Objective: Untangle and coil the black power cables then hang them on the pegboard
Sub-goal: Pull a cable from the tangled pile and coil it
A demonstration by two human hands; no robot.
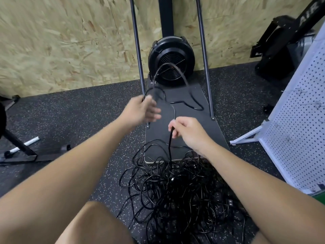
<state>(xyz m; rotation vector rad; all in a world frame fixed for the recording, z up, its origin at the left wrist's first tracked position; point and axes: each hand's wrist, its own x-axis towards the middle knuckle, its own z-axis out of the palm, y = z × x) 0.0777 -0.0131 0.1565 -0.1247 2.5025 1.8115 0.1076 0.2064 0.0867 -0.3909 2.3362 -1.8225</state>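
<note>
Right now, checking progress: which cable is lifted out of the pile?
The cable rising from the tangled pile, pinched by the right hand and looped to the left hand.

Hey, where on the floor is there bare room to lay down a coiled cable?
Bare floor lies left of the black platform, bordered by the wood wall and the black stand. A narrower strip runs between the platform and the white pegboard. The cable tangle crowds the floor between your knees.

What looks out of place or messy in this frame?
A heap of black cables lies tangled on the floor before the white pegboard. One cable rises into the right hand; the blurred left hand holds a loop.
</note>
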